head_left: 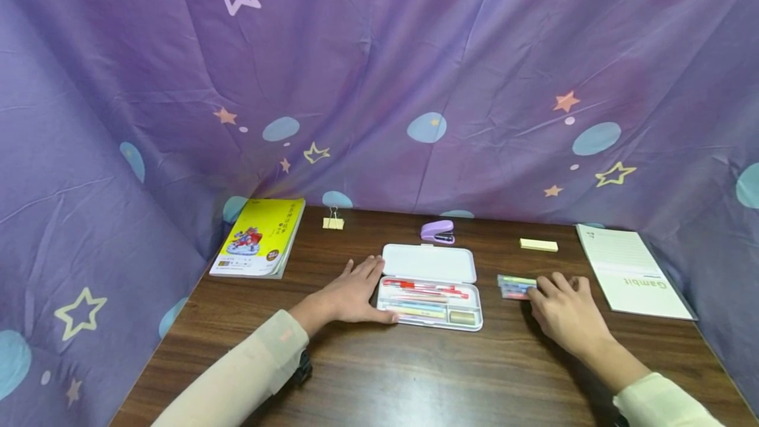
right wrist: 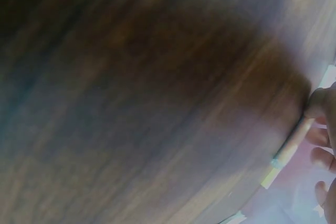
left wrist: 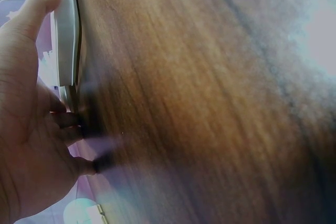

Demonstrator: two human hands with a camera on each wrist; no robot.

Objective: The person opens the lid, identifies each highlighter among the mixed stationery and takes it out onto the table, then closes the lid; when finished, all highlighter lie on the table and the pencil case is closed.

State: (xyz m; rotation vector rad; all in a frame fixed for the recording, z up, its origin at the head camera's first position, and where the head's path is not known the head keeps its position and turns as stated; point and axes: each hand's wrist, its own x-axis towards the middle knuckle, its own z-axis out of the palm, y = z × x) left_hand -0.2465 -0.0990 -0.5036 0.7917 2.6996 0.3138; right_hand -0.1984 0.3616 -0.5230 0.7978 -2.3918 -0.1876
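A white pencil case [head_left: 428, 263] lies unfolded on the table, its lid laid back. In its tray are red-and-clear pens [head_left: 422, 287], pale coloured pens or sticks [head_left: 415, 310] and a tan block [head_left: 462, 317]. My left hand [head_left: 354, 290] rests at the case's left side, fingers extended along it and thumb at the front corner; the left wrist view shows the thumb against the case's white wall [left wrist: 65, 30]. To the right of the case, my right hand [head_left: 563, 308] pinches a small flat clear pack with yellow, blue and pink strips [head_left: 514, 286], its fingers covering the right end.
Behind the case stands a purple stapler [head_left: 437, 231]. A yellow binder clip [head_left: 333, 223] and a yellow book [head_left: 261, 236] are at the left. On the right lie a pale yellow sticky-note pad [head_left: 538, 244] and a notepad [head_left: 634, 272]. A purple curtain [head_left: 379, 84] surrounds the table.
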